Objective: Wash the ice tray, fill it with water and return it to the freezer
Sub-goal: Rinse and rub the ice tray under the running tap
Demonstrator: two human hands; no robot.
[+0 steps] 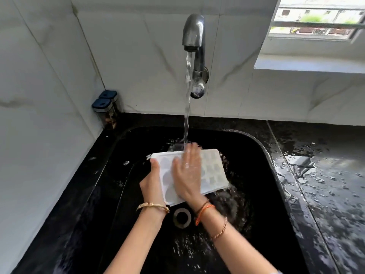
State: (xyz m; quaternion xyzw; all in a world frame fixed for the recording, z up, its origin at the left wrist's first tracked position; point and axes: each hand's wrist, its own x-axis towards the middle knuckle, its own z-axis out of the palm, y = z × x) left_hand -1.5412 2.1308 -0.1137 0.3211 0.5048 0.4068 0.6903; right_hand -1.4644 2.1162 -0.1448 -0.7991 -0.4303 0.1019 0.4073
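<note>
While the left hand (150, 181) grips the near-left edge of the white rectangular plastic ice tray (212, 171), thumb curled over the rim w/ the other fingers hidden underneath, the right hand (187, 174) lies flat on the tray's top face, fingers straight & together, palm pressing down, blurred & wet. Tray is held above the basin of the black sink (264, 155), tilted, its far edge higher than the near one, rounded cube pockets showing to the right of the right hand. Just beyond the right fingertips a stream of water (187, 99) falls from the chrome wall-mounted tap (194, 36) & hits the tray's far edge by those fingertips; spray runs off the tray's right side into the basin. Directly below the grip, between the two wrists, sits the round metal drain (182, 217). Left wrist has a gold bangle (153, 206); right wrist has orange thread (203, 211) & a thin bangle further up the forearm. Out to the right of the grip, the black stone counter (325, 184) is wet w/ puddles & droplets. Far left of the grip, in the corner of the white marble-look wall tiles (138, 46), stand two clear jars w/ dark blue lids (106, 107), touching each other. Up & right of the tap, a barred window (316, 18) above a white ledge.
</note>
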